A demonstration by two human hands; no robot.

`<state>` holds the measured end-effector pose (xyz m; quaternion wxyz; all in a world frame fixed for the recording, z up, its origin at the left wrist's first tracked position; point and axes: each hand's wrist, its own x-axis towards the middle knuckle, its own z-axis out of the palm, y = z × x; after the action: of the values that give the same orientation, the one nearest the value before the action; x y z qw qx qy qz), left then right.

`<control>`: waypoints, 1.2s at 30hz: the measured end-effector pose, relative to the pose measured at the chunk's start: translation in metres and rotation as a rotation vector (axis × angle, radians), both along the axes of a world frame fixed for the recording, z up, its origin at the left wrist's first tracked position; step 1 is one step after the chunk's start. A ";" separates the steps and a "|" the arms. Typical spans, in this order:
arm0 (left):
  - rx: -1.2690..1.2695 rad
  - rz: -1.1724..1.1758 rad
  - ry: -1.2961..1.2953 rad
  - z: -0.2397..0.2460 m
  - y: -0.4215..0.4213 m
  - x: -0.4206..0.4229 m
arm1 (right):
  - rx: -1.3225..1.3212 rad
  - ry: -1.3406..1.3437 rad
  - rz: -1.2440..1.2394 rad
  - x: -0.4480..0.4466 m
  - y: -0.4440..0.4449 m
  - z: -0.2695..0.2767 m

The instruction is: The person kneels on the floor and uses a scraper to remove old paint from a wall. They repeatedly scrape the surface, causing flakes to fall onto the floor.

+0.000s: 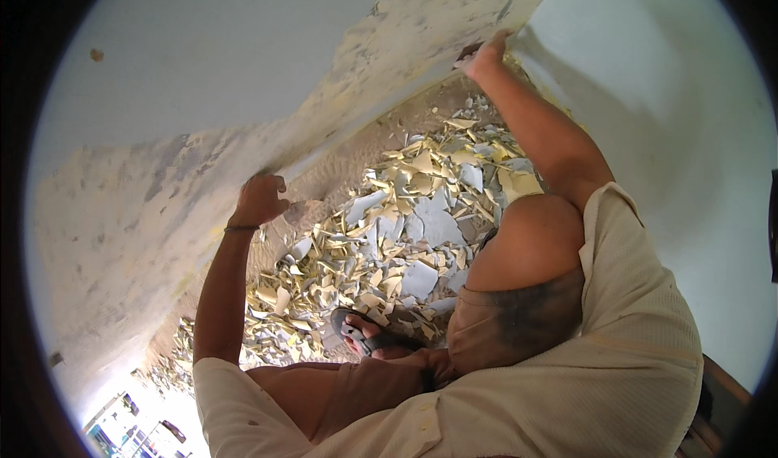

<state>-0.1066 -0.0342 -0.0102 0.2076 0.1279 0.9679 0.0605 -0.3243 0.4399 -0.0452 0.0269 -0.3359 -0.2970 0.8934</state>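
Note:
My right hand reaches to the foot of the wall near the corner, its fingers around a dark flat object pressed against the wall; its exact kind cannot be told. My left hand is up against the lower part of the scraped wall, fingers bent and thumb apart, with no tool visible in it. The wall shows bare, patchy plaster below smooth pale paint. Between my arms, flakes of peeled paint, yellowish and grey-white, cover much of the floor.
A smooth pale wall meets the scraped one on the right. My sandalled foot stands among the flakes, and my bent knee is close to my right arm. Bright light and assorted objects show at the lower left.

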 end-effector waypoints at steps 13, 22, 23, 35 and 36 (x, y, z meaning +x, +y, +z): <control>-0.009 0.012 0.002 -0.005 -0.007 0.007 | 0.056 0.045 0.084 0.011 -0.031 0.028; 0.017 -0.024 0.013 -0.008 0.000 -0.008 | 0.229 0.161 0.086 -0.017 0.003 -0.049; -0.005 0.027 -0.001 -0.005 -0.008 0.010 | 0.091 0.076 0.150 0.003 -0.026 -0.013; 0.001 0.035 -0.006 -0.001 -0.004 0.009 | -0.034 0.035 0.213 0.030 -0.053 0.051; -0.013 0.052 -0.021 -0.002 -0.004 0.010 | 0.014 0.012 0.176 0.027 -0.050 0.062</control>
<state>-0.0963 -0.0383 -0.0119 0.2168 0.1007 0.9691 0.0610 -0.2976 0.3903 0.0165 -0.0475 -0.3032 -0.3314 0.8922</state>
